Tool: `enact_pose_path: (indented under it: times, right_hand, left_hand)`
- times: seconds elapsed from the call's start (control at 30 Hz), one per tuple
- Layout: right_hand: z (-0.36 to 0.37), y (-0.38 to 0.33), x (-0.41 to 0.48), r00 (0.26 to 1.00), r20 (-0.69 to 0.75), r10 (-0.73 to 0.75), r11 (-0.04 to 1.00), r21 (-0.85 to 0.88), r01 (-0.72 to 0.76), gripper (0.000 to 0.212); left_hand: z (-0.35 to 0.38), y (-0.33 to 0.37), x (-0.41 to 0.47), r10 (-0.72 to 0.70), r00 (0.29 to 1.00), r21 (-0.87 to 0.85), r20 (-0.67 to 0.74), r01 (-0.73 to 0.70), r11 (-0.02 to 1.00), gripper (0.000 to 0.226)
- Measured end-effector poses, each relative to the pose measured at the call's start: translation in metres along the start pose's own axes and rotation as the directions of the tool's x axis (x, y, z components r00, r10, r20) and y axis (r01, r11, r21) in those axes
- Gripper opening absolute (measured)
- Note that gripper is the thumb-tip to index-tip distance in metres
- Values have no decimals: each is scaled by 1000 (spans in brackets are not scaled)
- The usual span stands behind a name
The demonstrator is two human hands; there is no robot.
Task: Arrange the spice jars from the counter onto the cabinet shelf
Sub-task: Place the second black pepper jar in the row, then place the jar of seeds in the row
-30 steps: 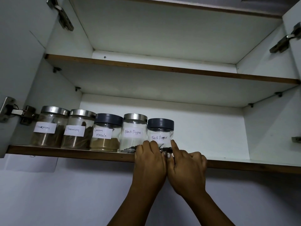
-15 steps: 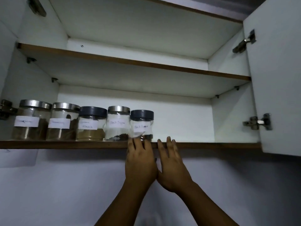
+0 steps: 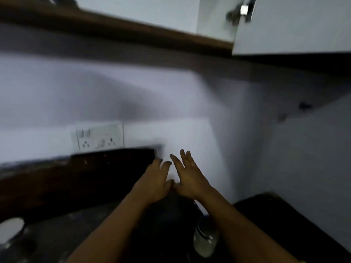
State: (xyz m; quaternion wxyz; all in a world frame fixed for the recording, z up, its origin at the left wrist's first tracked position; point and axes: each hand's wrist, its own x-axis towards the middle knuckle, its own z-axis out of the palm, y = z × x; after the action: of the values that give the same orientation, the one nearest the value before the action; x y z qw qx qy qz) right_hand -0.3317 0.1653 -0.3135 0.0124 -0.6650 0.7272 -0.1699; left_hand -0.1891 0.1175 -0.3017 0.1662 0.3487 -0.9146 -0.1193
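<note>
now both hands empty, left hand (image 3: 154,182) loosely curled, right hand (image 3: 190,177) fingers (image 3: 183,155) spread

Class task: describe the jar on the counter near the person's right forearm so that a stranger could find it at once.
Start at the dark stone counter below the white wall socket plate. Follow the right forearm down; beside it stands a clear glass jar with pale contents. Unlike the round white-topped object at far left, it is see-through.

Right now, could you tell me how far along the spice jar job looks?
Done cannot be judged here: only the cabinet shelf's edge shows, its contents out of sight. In hand: nothing; the left hand and right hand are both empty and open. Left: at least one jar stands on the counter below the right forearm.
</note>
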Motion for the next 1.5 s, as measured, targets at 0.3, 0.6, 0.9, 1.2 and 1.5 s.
enact_pose_path:
  times: [0.3,0.6,0.9,1.2,1.5]
  right_hand:
    - [98,105,-73,922,373,107,994,-16,-109,94]
    - [127,139,-102,926,342,157,985,10,-171,80]
    - [104,112,-94,972,183,145,959,214,-183,69]
    - [46,28,-85,984,30,174,715,683,-147,70]
    - [52,-62,-98,952,269,-146,-75,956,-282,69]
  left_hand:
    - [157,28,-29,-176,880,-83,442,236,968,72]
    - [220,55,-50,-165,822,-218,545,329,919,96]
    - [193,47,-68,-67,979,-614,194,175,770,102]
    - [113,32,-95,-292,954,-725,-66,155,671,93]
    - [21,12,-122,-471,858,-887,-207,38,460,53]
